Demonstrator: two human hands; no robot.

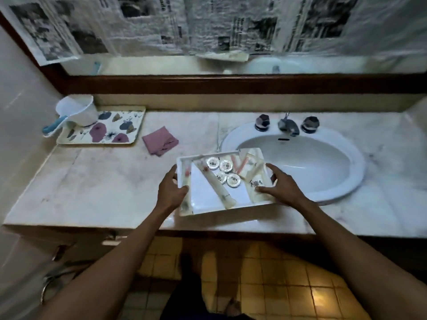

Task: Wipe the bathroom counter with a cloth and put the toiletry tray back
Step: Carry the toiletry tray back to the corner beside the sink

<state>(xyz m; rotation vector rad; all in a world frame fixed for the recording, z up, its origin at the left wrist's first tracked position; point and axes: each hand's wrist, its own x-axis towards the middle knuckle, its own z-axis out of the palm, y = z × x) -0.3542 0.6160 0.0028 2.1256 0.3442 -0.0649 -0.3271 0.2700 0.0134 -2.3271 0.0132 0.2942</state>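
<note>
A white toiletry tray point(208, 197) sits near the front edge of the marble counter point(104, 181), just left of the sink. It holds several round soap packets and wrapped long sachets. My left hand point(171, 189) grips the tray's left rim. My right hand point(280, 184) holds its right rim, thumb lying over the edge. A folded mauve cloth point(160, 140) lies on the counter behind the tray, apart from both hands.
A flowered tray point(108, 132) with a white dipper point(77, 113) on it stands at the back left. The white basin point(300, 167) with faucet point(287, 125) and two knobs fills the right. A newspaper-covered mirror hangs behind. Yellow floor tiles lie below.
</note>
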